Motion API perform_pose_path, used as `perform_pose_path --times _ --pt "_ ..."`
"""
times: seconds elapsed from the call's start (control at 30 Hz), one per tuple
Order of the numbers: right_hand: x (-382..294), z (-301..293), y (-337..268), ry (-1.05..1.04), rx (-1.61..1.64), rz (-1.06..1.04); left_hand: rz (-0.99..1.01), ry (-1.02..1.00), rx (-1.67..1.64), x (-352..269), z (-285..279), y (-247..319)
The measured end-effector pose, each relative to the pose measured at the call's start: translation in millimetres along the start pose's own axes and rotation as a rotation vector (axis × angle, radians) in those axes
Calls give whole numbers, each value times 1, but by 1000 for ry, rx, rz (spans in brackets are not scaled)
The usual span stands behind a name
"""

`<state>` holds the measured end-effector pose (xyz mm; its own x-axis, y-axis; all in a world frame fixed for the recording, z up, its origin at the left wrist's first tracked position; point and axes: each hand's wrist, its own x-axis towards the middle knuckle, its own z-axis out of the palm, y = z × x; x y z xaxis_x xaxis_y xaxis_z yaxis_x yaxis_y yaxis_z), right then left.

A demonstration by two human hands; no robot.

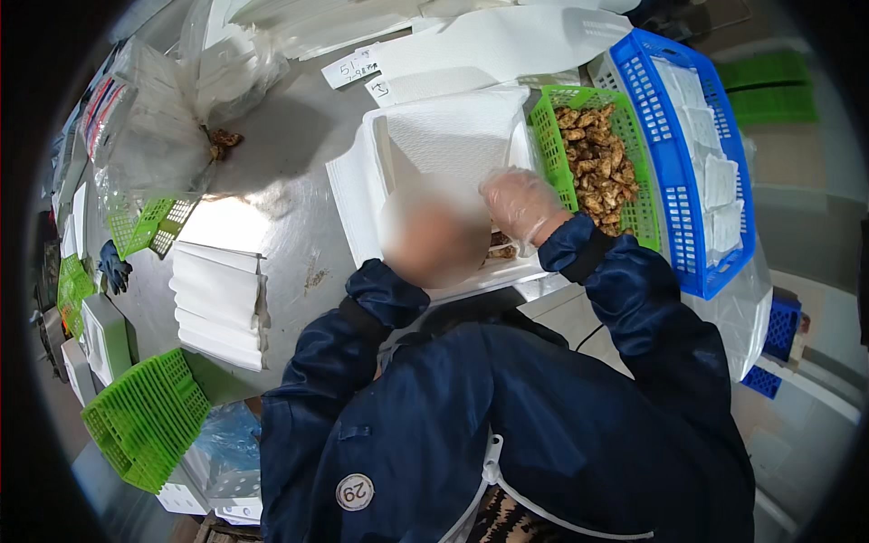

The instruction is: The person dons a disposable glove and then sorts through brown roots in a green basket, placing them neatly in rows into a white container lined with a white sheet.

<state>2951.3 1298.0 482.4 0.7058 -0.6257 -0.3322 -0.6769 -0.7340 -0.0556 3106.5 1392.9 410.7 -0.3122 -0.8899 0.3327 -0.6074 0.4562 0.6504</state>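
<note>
A white foam box (370, 146) lined with white textured paper (448, 136) sits in front of me. My left hand (429, 239) is over its near left part, but a round blur covers it, so its fingers and anything in them are hidden. My right hand (519, 203), in a clear plastic glove, is over the box's right side with the fingers curled. Whether it holds anything does not show. Below it, a few knobbly brown pieces (502, 250) lie in the box. Just right of this hand, a green plastic basket (553, 139) holds a heap of similar brown pieces (597, 159).
A blue crate (652, 129) with white packets stands at the right. Folded white sheets (216, 302) lie on the metal table (292, 183), left of the box. Clear plastic bags (163, 129) fill the far left; stacked green baskets (146, 421) stand at the near left.
</note>
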Motion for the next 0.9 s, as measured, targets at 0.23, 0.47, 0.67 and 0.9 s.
perform_pose_path --times 0.23,0.47,0.67,0.9 --pt "35 90 14 23 51 8 19 -73 314 29 8 -18" --pt "33 60 15 8 441 -46 -309 -582 614 34 6 -33" --pt "25 92 17 276 406 -197 -319 -667 620 40 11 -35" --pt "22 31 -6 -34 230 63 -304 -741 557 42 12 -28"
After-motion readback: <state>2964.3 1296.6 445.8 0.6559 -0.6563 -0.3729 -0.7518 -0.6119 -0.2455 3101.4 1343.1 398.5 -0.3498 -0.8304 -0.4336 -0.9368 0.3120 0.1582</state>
